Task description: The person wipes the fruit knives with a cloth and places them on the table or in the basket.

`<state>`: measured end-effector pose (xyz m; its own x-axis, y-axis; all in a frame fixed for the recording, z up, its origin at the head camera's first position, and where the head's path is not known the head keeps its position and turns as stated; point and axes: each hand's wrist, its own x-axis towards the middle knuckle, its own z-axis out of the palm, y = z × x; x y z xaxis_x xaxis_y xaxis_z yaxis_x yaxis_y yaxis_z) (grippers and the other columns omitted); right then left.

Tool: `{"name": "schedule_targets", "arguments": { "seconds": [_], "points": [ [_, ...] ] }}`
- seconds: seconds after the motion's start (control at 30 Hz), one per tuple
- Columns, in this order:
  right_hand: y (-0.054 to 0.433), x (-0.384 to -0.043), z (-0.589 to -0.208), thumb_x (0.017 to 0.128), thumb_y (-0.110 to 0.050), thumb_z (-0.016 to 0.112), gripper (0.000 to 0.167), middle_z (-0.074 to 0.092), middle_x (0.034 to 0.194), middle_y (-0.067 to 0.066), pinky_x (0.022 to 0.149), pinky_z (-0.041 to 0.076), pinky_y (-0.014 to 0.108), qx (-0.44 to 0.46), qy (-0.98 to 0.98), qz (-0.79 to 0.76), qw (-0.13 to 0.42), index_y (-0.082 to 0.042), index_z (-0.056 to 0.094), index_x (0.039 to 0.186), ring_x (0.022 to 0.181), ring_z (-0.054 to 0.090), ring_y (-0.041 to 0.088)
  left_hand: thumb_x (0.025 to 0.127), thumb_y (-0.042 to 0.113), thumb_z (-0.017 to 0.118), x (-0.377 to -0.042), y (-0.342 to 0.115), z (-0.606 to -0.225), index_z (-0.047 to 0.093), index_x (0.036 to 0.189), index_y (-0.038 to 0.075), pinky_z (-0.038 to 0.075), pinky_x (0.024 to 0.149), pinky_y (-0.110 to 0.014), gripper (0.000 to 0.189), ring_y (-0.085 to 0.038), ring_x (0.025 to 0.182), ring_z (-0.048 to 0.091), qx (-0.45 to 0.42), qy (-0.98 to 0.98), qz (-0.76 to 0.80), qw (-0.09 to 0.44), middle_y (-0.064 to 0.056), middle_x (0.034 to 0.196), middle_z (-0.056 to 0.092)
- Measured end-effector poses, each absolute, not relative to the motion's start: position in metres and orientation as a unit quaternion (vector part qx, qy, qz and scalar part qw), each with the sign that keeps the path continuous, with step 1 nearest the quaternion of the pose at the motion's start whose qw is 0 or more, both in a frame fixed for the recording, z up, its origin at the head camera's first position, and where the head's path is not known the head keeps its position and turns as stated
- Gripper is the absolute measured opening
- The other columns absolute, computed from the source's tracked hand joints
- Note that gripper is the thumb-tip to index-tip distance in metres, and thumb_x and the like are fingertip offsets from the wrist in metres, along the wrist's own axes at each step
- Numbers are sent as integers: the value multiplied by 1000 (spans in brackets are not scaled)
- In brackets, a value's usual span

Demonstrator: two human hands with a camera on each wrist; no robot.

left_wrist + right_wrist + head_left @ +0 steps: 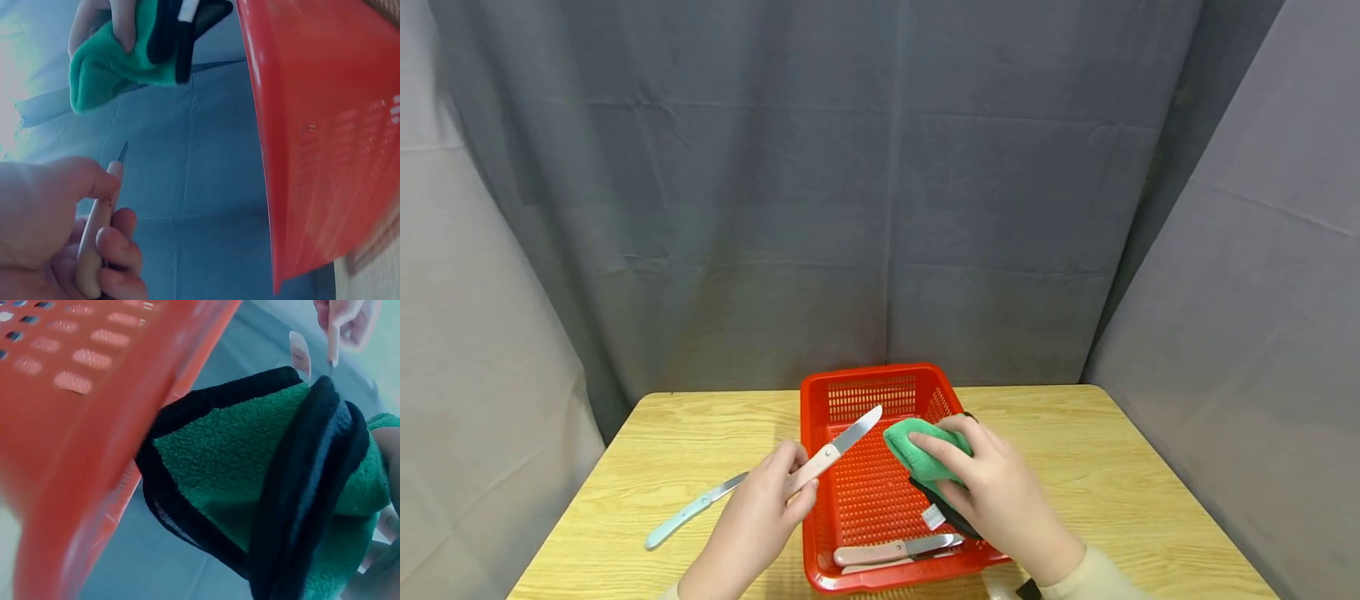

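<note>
My left hand point(765, 506) grips a knife point(817, 469) by its pale pinkish handle, the blade angled up and right over the basket. In the left wrist view the thumb lies along that handle point(94, 244) and the fingers curl round it. My right hand point(1000, 487) holds a folded green cloth point(917, 450) with dark edging and a white tag, a short way right of the blade tip. The red plastic basket point(808, 533) stands under both hands. Inside its near end lies a pink-handled knife point(872, 553), with another knife partly hidden beside it.
A knife with a mint-green handle point(677, 522) lies on the wooden table point(1150, 500) left of the basket, its blade tip hidden behind my left hand. Grey curtains point(775, 208) hang behind the table and along both sides.
</note>
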<state>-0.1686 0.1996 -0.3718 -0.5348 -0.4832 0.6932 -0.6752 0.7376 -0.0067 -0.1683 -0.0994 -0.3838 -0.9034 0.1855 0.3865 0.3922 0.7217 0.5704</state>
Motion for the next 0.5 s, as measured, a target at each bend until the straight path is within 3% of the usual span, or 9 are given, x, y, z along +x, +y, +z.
{"name": "schedule_targets", "arguments": {
  "seconds": [0.5],
  "points": [
    [181,-169,-381,70,-5,91,72,62,114,5,72,57,36,355,-846,122,379,-27,66,134,89,62,19,83,8,78,-167,-73,-393,55,96,20,41,57,-21,29,-4,63,44,-200,-900,-312,231,13,77,49]
  ]
}}
